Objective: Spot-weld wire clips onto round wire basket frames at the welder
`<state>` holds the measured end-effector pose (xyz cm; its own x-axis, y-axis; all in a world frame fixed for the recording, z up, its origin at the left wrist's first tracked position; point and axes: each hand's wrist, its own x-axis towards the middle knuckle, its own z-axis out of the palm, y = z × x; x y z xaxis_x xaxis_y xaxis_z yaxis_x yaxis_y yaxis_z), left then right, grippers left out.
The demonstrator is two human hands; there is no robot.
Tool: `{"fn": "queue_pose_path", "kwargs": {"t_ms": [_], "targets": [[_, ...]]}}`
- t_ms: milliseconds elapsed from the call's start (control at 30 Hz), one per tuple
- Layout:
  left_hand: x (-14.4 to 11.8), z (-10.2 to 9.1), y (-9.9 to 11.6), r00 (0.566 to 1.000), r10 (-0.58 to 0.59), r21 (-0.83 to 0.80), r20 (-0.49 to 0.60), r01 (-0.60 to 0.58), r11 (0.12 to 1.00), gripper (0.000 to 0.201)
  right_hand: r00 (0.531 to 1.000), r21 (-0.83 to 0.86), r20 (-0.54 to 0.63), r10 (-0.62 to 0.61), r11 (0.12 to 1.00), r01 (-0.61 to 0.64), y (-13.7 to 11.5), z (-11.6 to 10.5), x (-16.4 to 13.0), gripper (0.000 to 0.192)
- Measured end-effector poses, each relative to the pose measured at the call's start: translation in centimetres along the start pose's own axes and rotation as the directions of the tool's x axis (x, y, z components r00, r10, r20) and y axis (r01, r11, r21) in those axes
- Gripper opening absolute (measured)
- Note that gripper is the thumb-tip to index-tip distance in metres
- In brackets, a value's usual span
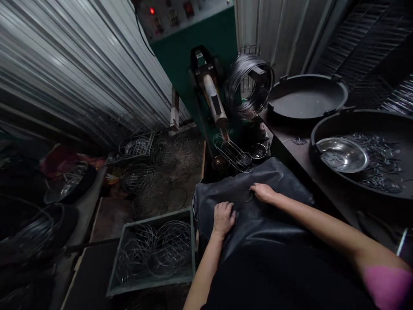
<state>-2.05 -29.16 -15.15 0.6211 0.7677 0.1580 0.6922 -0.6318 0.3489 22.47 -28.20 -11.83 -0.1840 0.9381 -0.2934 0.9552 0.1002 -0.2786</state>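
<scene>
A black leather-like sheet [238,198] is draped in front of me, and both my hands are over it. My right hand [263,193] pinches a small curved wire piece [249,197] just above its surface. My left hand [223,218] rests on the sheet with its fingers curled in; anything inside them is hidden. Beyond the sheet's far edge, an oblong wire frame [235,155] sits beneath the copper-coloured tip [225,134] of a green machine [180,51].
A wire coil [248,86] hangs beside the machine. At right, a large dark pan [322,183] contains a steel bowl [355,157] and loose curved metal pieces [383,163]. Another wide pan [342,97] stands behind it. A green crate [153,286] of wire frames is at left.
</scene>
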Motion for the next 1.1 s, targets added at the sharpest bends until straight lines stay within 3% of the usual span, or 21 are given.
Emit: {"fn": "queue_pose_path", "kwargs": {"t_ms": [200, 367, 567, 700, 767, 800, 867, 933, 1000, 1067, 1100], "targets": [[0.1, 0.0, -0.1, 0.998, -0.042, -0.067, 0.037, 0.045, 0.997, 0.033, 0.989, -0.067, -0.029, -0.146, 0.987, 0.144, -0.6, 0.0, -0.9, 0.027], [0.2, 0.0, 0.0, 0.998, -0.044, -0.048, 0.047, 0.046, 0.998, 0.033, 0.959, -0.153, 0.004, -0.282, 0.948, 0.28, -1.8, 1.7, -0.6, 0.018], [0.1, -0.1, 0.2, 0.997, -0.054, -0.11, 0.052, 0.06, 0.992, 0.032, 0.963, -0.229, -0.007, -0.268, 0.938, 0.259, -2.5, 5.3, -0.6, 0.02], [1.3, -0.7, 0.2, 0.984, -0.156, -0.37, 0.084, 0.176, 0.912, 0.031, 0.963, -0.234, -0.053, -0.263, 0.941, 0.244, -1.7, 7.4, -0.7, 0.022], [3.2, -1.2, 0.2, 0.966, -0.232, -0.593, 0.113, 0.253, 0.764, 0.032, 0.958, -0.231, -0.077, -0.275, 0.94, 0.251, -1.3, 8.1, -0.5, 0.023], [4.5, -1.5, 0.2, 0.95, -0.283, -0.702, 0.13, 0.29, 0.65, 0.033, 0.956, -0.231, -0.089, -0.278, 0.94, 0.252, -1.2, 8.3, -0.3, 0.024], [7.5, -1.9, 0.3, 0.883, -0.419, -0.869, 0.212, 0.366, 0.332, 0.036, 0.955, -0.231, -0.111, -0.276, 0.941, 0.246, -1.4, 8.7, -0.1, 0.025], [10.6, -2.0, 0.8, 0.746, -0.536, -0.9, 0.395, 0.43, -0.065, 0.037, 0.955, -0.236, -0.132, -0.264, 0.945, 0.229, -2.0, 8.8, -0.1, 0.022], [13.0, -1.4, 1.7, 0.581, -0.543, -0.796, 0.606, 0.458, -0.397, 0.04, 0.955, -0.249, -0.15, -0.255, 0.945, 0.213, -2.6, 8.6, -0.5, 0.018], [14.8, -0.1, 2.9, 0.477, -0.475, -0.67, 0.74, 0.457, -0.585, 0.052, 0.951, -0.266, -0.16, -0.263, 0.94, 0.215, -2.9, 8.1, -1.3, 0.011], [15.5, 0.7, 3.5, 0.465, -0.423, -0.618, 0.778, 0.444, -0.649, 0.062, 0.95, -0.274, -0.166, -0.266, 0.937, 0.215, -2.9, 7.9, -1.7, 0.011]]}}
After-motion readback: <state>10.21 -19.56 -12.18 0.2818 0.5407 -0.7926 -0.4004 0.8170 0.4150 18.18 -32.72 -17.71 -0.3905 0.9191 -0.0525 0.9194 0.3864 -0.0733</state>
